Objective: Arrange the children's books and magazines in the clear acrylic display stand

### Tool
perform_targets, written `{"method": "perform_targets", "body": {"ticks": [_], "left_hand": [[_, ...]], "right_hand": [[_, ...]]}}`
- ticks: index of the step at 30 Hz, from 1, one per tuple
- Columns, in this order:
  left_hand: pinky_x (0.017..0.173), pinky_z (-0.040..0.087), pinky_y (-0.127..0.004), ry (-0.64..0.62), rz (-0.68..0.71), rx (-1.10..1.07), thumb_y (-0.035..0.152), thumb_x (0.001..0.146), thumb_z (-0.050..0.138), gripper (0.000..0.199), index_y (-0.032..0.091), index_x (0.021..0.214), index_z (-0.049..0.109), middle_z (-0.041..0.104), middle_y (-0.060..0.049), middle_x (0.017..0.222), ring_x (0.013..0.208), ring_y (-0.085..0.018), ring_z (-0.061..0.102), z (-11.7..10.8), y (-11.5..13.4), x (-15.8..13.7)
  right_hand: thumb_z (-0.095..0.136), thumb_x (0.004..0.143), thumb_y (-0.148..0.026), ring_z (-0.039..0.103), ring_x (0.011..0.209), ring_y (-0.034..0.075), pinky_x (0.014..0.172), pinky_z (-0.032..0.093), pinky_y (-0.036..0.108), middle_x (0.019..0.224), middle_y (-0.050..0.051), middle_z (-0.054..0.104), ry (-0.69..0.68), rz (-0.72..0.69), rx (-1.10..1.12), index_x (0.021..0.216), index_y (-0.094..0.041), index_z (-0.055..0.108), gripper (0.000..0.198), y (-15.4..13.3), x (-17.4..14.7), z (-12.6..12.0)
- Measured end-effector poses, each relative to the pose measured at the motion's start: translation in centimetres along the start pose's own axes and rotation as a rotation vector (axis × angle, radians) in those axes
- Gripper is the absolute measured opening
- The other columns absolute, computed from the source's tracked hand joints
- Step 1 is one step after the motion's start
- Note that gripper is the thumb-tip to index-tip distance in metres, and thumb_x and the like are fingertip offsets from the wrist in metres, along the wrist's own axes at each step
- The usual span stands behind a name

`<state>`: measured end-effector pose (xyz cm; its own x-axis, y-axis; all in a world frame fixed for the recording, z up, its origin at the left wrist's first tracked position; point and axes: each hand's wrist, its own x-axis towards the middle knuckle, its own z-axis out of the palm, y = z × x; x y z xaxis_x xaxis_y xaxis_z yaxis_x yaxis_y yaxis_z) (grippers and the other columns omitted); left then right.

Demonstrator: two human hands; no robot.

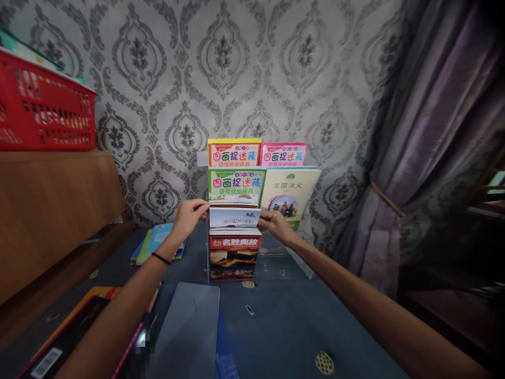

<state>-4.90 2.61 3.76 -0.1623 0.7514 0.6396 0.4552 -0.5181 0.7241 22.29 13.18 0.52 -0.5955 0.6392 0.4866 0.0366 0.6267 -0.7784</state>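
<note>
A book with a pale blue-white cover (234, 219) stands in a middle tier of a clear stepped rack (290, 263). My left hand (188, 218) pinches its upper left edge between thumb and fingers. At its right edge, my right hand (279, 226) grips it, with some fingertips hidden behind the book. Directly in front stands a red-titled book with a Great Wall picture (233, 259). Behind are a green picture book (235, 184), an orange and yellow one (234, 152) and a pink one (284, 153). A cream book (291, 192) leans at the right.
Books lie on the dark table (284, 321): a small blue and green stack (155, 243), a black book (65, 337) and a grey one (189, 326). A red basket (47, 105) sits on a wooden cabinet (59, 205). A purple curtain (418, 121) hangs at right.
</note>
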Motion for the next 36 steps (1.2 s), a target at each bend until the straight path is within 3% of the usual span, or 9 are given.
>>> {"method": "perform_targets", "body": {"ticks": [8, 14, 20, 23, 30, 36], "left_hand": [[0.063, 0.054, -0.027, 0.043, 0.074, 0.075, 0.042, 0.076, 0.061, 0.028, 0.018, 0.077, 0.075, 0.074, -0.004, 0.074, 0.065, -0.018, 0.066, 0.1, 1.0, 0.3], [0.059, 0.055, -0.027, 0.027, 0.001, -0.011, 0.046, 0.070, 0.066, 0.031, 0.017, 0.076, 0.075, 0.074, -0.005, 0.072, 0.063, -0.018, 0.065, 0.2, -0.1, 0.2], [0.054, 0.054, -0.026, 0.060, -0.044, -0.005, 0.052, 0.067, 0.072, 0.038, 0.017, 0.080, 0.073, 0.072, -0.004, 0.074, 0.064, -0.018, 0.064, 0.4, -0.2, 0.2], [0.052, 0.054, -0.025, 0.094, -0.064, -0.008, 0.053, 0.066, 0.073, 0.038, 0.017, 0.077, 0.071, 0.069, -0.002, 0.072, 0.064, -0.016, 0.062, 0.8, -0.2, 0.1], [0.059, 0.057, -0.026, 0.175, -0.139, -0.118, 0.055, 0.062, 0.078, 0.043, 0.018, 0.079, 0.065, 0.068, -0.001, 0.076, 0.069, -0.016, 0.065, 1.9, -0.3, -1.3], [0.077, 0.059, -0.031, 0.176, -0.065, -0.125, 0.060, 0.085, 0.059, 0.045, 0.018, 0.098, 0.066, 0.070, -0.006, 0.090, 0.086, -0.018, 0.068, 2.1, -0.1, -3.3]], "right_hand": [[0.075, 0.072, -0.061, 0.065, 0.068, 0.019, 0.069, 0.055, 0.033, 0.073, 0.002, 0.072, 0.038, -0.024, 0.047, 0.085, -0.018, 0.078, 0.045, 0.3, 0.3, -0.3], [0.071, 0.078, -0.058, 0.067, 0.077, 0.021, 0.075, 0.055, 0.034, 0.079, 0.004, 0.075, -0.015, -0.033, 0.007, 0.092, -0.017, 0.079, 0.044, 2.5, -0.8, 0.1], [0.061, 0.087, -0.031, 0.070, 0.083, 0.023, 0.078, 0.053, 0.034, 0.090, 0.008, 0.078, 0.172, 0.013, -0.245, 0.094, -0.017, 0.079, 0.024, 4.3, -3.6, 1.6], [0.058, 0.087, -0.021, 0.071, 0.091, 0.024, 0.084, 0.052, 0.034, 0.099, 0.008, 0.079, 0.182, -0.006, -0.349, 0.101, -0.018, 0.078, 0.025, 3.7, -4.6, 1.9], [0.055, 0.090, -0.031, 0.072, 0.099, 0.026, 0.084, 0.054, 0.036, 0.109, 0.012, 0.077, 0.188, -0.025, -0.167, 0.110, -0.016, 0.074, 0.031, 1.7, -4.6, 1.9], [0.054, 0.091, -0.046, 0.071, 0.094, 0.028, 0.085, 0.055, 0.039, 0.102, 0.011, 0.077, 0.211, -0.030, -0.094, 0.101, -0.016, 0.075, 0.037, 2.0, -4.2, 1.8]]}}
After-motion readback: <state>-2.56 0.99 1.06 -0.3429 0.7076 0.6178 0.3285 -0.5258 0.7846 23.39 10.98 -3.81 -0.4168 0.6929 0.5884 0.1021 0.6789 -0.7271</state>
